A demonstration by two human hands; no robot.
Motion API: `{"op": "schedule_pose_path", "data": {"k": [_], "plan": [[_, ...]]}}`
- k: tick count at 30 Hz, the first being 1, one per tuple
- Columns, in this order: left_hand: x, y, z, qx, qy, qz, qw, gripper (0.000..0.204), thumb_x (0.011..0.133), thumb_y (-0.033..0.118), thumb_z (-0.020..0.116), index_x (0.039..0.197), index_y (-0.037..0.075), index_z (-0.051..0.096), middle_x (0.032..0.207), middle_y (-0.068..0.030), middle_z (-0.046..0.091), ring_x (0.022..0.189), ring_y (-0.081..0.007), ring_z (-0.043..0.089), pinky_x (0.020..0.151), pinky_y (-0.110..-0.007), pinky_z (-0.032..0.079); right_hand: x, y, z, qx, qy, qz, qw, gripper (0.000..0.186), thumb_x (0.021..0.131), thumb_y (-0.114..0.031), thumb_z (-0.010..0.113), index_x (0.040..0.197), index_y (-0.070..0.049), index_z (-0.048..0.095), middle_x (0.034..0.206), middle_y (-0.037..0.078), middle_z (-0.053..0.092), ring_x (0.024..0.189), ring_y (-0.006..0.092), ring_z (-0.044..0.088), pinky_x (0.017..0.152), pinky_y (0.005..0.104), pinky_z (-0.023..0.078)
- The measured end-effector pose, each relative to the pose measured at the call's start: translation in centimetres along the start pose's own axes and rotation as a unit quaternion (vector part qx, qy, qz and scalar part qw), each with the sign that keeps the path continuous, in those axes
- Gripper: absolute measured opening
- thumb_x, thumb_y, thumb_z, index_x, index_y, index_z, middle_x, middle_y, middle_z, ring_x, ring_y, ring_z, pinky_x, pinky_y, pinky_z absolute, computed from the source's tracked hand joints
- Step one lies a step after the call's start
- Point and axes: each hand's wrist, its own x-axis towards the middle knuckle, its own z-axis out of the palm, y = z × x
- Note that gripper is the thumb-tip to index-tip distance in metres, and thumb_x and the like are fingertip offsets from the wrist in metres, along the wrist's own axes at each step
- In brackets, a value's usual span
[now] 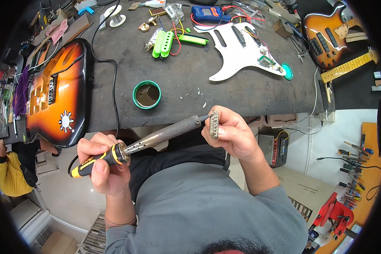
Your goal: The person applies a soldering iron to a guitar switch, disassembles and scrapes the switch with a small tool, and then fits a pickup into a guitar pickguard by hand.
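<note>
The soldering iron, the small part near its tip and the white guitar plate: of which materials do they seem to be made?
Soldering iron: barrel likely metal, dull gray-brown with vent holes; handle probably plastic or rubber, black and yellow.
Small part: perhaps metal, from its silvery-gray look; its inside cannot be told.
White plate: probably plastic, smooth, thin and evenly white with clean-cut slots.

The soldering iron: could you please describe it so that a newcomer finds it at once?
Just below the dark worktable in the picture, find the left hand. It grips the soldering iron by its black-and-yellow handle. A long metal barrel with small holes sets it apart from the short metal block in the right hand.
</note>
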Motion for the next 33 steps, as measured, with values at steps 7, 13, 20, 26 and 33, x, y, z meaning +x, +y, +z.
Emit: {"op": "schedule_pose_path", "data": {"k": [7, 13, 20, 26, 33], "plan": [[0.0, 0.0, 0.1, -0.003, 0.004, -0.002, 1.000, 0.034, 0.094, 0.027, 0.074, 0.105, 0.001, 0.054, 0.081, -0.0141, 0.057, 0.057, -0.0138, 0.048, 0.046, -0.025, 0.044, 0.1, -0.1, 0.1, 0.003, -0.002, 0.005, 1.000, 0.015, 0.103, -0.016, 0.061, 0.098, -0.007, 0.050, 0.074, -0.003, 0.043, 0.058, 0.0059, 0.035, 0.053, 0.0251, 0.026], [0.1, 0.0, 0.1, -0.002, 0.006, -0.003, 1.000, 0.035, 0.094, 0.027, 0.074, 0.104, 0.002, 0.054, 0.081, -0.0135, 0.057, 0.057, -0.0134, 0.048, 0.046, -0.025, 0.044, 0.2, -0.1, 0.4, 0.000, 0.015, 0.006, 1.000, 0.016, 0.103, -0.016, 0.062, 0.096, -0.008, 0.049, 0.075, -0.003, 0.043, 0.058, 0.0059, 0.035, 0.053, 0.0252, 0.026], [0.1, -0.2, 0.0, -0.001, 0.005, -0.003, 1.000, 0.033, 0.094, 0.027, 0.073, 0.105, 0.002, 0.054, 0.081, -0.0133, 0.057, 0.057, -0.0131, 0.048, 0.046, -0.025, 0.044, 0.3, -0.2, 0.3, 0.002, 0.017, 0.013, 1.000, 0.018, 0.102, -0.017, 0.063, 0.097, -0.008, 0.050, 0.075, -0.003, 0.043, 0.058, 0.0064, 0.035, 0.053, 0.0254, 0.025], [0.5, 0.2, -0.1, 0.003, 0.013, 0.015, 1.000, 0.027, 0.097, 0.027, 0.065, 0.105, 0.002, 0.055, 0.082, -0.0103, 0.054, 0.057, -0.0106, 0.047, 0.049, -0.024, 0.044, 0.4, -0.9, -1.7, -0.511, 0.233, -0.191, 0.805, 0.004, 0.098, -0.004, 0.059, 0.102, -0.003, 0.061, 0.070, 0.001, 0.057, 0.061, 0.0091, 0.052, 0.056, 0.0297, 0.042], [0.9, 0.6, -0.7, -0.022, 0.012, 0.015, 1.000, 0.024, 0.099, 0.025, 0.063, 0.107, 0.003, 0.056, 0.084, -0.0093, 0.050, 0.058, -0.0109, 0.046, 0.051, -0.025, 0.043, 1.5, -1.5, -1.1, -0.726, 0.246, -0.160, 0.622, 0.008, 0.087, -0.004, 0.066, 0.088, -0.007, 0.059, 0.064, 0.010, 0.060, 0.057, 0.0305, 0.063, 0.055, 0.0415, 0.047]]}}
